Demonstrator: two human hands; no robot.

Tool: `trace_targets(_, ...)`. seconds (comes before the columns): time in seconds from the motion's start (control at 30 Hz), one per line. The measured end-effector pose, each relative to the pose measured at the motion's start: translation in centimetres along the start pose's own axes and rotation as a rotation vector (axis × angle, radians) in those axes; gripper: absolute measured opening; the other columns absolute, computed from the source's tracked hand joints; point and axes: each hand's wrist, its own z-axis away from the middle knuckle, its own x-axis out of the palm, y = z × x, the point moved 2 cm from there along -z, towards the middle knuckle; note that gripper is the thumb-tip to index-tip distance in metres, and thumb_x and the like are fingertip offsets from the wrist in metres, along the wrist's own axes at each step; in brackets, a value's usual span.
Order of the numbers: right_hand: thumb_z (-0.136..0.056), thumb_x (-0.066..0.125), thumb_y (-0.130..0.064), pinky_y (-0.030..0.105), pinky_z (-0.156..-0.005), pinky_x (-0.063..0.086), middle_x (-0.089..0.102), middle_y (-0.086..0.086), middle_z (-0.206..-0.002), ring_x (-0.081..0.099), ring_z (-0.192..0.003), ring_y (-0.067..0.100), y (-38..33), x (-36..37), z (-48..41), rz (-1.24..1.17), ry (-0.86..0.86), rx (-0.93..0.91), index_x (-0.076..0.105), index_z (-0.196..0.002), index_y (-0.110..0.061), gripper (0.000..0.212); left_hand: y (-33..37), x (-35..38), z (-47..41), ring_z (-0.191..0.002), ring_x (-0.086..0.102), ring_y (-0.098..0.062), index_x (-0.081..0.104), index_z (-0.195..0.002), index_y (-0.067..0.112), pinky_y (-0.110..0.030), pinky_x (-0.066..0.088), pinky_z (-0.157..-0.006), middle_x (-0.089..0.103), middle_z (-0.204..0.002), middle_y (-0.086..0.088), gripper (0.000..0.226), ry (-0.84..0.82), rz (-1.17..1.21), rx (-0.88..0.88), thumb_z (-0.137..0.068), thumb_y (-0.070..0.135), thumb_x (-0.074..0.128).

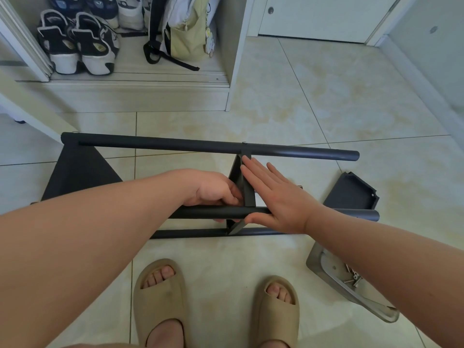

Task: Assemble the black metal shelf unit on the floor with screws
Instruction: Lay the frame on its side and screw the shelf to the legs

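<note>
The tiled floor [326,96] filled most of the view. A white cabinet [140,96] stood open at the upper left and held sneakers [77,43] and a pale bag [185,28].

The black shelf unit [175,144] lay on its side on the floor, directly ahead of the person's feet. Three tubes ran left to right:
- the far tube [301,151], the longest in view;
- the middle tube [200,212], raised above the floor;
- the near tube [190,233], lowest in the view.

A triangular end panel [80,172] was attached at the left end of the far tube. A second triangular centre panel [247,189] stood upright between the tubes, with its far corner under a fastener on the far tube.

A loose panel [351,194] lay flat on the floor to the right, near the right end of the middle tube and apart from the frame. A clear tray [313,259] rested on the floor at the lower right, partly hidden by the right forearm. Two tan slippers [160,297] were near the bottom edge.

The right hand [278,199] lay flat against the right face of the centre panel, with its fingers straight and together and its thumb on the middle tube. The left hand [213,188] had its fingers curled round the middle tube, just beside the left face of the centre panel.

Several screws [352,277] lay in the tray.
</note>
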Motion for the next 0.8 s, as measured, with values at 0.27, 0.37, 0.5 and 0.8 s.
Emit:
trace_targets(0.27,-0.092,0.030,-0.079,0.038,-0.128,-0.001,-0.009,0.001,-0.169,-0.009,-0.156,0.015,0.2,0.2,0.0,-0.002,0.028,-0.001,0.002,-0.162,-0.011,0.101,0.5,0.2,-1.0,-0.072,0.062,-0.019,0.075,-0.094,0.011,-0.028,0.047,-0.070,0.070,-0.079,-0.004,0.014,0.248,-0.217,-0.001,-0.085,0.009,0.064)
trace_targets(0.37,-0.092,0.031,-0.078,0.039,-0.128,0.000,-0.009,0.001,-0.169,-0.009,-0.156,0.016,0.3,0.3,0.0,0.010,0.030,-0.003,0.002,-0.162,-0.011,0.101,0.5,0.3,-1.4,-0.073,0.061,-0.018,0.075,-0.097,0.013,-0.028,0.046,-0.069,0.069,-0.082,-0.004,0.016,0.272,-0.224,-0.018,-0.086,0.011,0.063)
trace_targets(0.5,-0.091,0.033,-0.078,0.037,-0.128,0.000,-0.008,0.001,-0.169,-0.007,-0.157,0.016,0.5,0.2,-0.2,0.014,0.031,0.000,0.003,-0.162,-0.011,0.102,0.1,0.1,-1.5,-0.074,0.065,-0.019,0.078,-0.093,0.015,-0.029,0.051,-0.073,0.073,-0.080,-0.004,0.018,0.276,-0.143,-0.016,-0.084,0.006,0.064)
trace_targets(0.8,-0.091,0.034,-0.078,0.037,-0.128,0.002,-0.006,0.001,-0.169,-0.005,-0.157,0.016,0.6,0.3,-0.3,0.014,0.056,-0.002,0.007,-0.162,-0.010,0.103,0.0,0.2,-1.3,-0.063,0.065,-0.012,0.077,-0.076,0.019,-0.025,0.050,-0.067,0.072,-0.063,0.005,0.028,0.255,-0.063,0.043,-0.083,-0.004,0.060)
